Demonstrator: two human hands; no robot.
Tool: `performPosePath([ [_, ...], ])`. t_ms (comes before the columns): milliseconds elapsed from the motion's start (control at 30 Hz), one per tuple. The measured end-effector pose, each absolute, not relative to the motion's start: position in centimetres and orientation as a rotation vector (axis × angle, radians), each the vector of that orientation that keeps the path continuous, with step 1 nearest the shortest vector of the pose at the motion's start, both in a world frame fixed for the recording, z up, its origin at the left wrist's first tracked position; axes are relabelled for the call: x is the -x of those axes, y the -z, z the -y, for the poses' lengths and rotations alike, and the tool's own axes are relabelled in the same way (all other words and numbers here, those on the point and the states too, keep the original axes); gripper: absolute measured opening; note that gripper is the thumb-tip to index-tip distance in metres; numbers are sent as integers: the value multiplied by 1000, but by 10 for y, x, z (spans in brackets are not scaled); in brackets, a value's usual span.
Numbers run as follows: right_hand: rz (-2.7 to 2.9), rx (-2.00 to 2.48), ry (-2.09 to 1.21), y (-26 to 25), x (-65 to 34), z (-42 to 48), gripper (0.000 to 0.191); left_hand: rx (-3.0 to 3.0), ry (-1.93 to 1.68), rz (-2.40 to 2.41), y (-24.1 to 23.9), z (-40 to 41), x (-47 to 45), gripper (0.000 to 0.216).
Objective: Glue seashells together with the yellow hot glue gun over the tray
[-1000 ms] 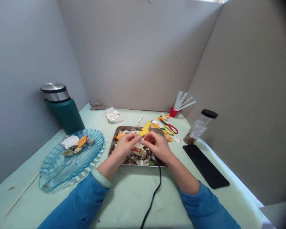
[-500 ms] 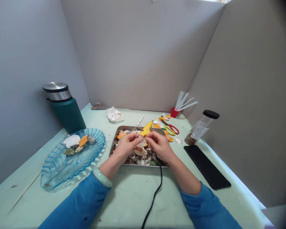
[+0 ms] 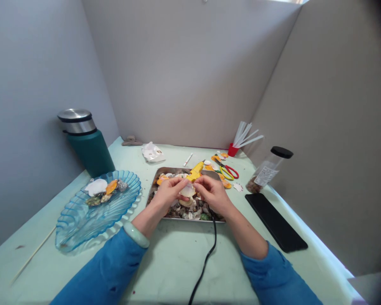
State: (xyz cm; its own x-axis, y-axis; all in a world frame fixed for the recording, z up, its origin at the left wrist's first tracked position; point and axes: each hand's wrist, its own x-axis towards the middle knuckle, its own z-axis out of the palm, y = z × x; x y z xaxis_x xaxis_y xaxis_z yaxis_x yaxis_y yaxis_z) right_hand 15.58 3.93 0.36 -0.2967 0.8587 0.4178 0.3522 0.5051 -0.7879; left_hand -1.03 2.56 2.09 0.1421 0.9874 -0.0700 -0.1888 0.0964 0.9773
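Note:
My left hand (image 3: 169, 195) pinches a pale, flat seashell (image 3: 188, 190) between thumb and fingers, over a metal tray (image 3: 151, 185) of mixed shells. My right hand (image 3: 212, 194) is closed in a pinch at the shell's right edge; whatever its fingertips hold is too small or hidden to tell. Just beyond the hands a yellow glue gun (image 3: 196, 171) lies on the tray, its nozzle toward the back. A black cord (image 3: 206, 262) runs from beneath my right hand across the table toward me.
At left are a blue shell-shaped plate (image 3: 92, 231) with several shells, a green flask (image 3: 90, 152) and a thin stick (image 3: 33, 256). At right are scissors (image 3: 231, 171), a red cup (image 3: 233, 150) of glue sticks, a clear jar (image 3: 266, 171) and a black slab (image 3: 276, 222).
The pale shell has turned so more of its face shows between the hands. My left fingers have shifted slightly; my right hand stays nearly in place.

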Motion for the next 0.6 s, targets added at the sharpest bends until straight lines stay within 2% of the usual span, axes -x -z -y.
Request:
performPosePath([
  [600, 1880, 1019, -707, -3, -156, -40, 21, -1025, -1116, -986, -17, -28, 10, 36],
])
